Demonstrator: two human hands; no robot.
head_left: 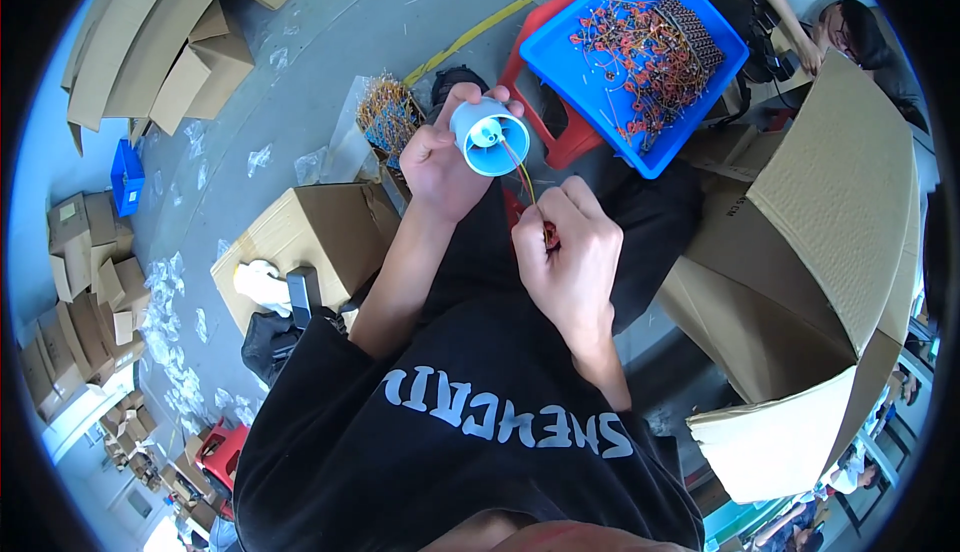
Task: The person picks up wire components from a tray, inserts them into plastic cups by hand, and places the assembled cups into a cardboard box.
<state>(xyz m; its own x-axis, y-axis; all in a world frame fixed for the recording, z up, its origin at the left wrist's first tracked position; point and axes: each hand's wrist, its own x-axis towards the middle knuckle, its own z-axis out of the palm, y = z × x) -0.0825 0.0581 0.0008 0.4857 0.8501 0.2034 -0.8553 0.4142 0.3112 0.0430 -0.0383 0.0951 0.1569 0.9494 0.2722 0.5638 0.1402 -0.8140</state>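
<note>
A pale blue round fan housing [492,160], with a white hub in its middle, is gripped by the fingers of my left hand [443,167]. Its open end faces up toward me. Thin coloured wires [526,180] run out of the housing to my right hand [572,252], which is closed around them in a fist. A small red part [550,235] shows between those fingers; the rest of it is hidden. Both hands are above my lap, a short distance apart.
A blue tray [640,164] full of small red wired parts rests on a red stool [563,137] ahead. Large open cartons [830,217] stand right, another carton [335,227] left. Bundled wired parts [388,117] lie beyond my left hand. A co-worker [800,12] sits far right.
</note>
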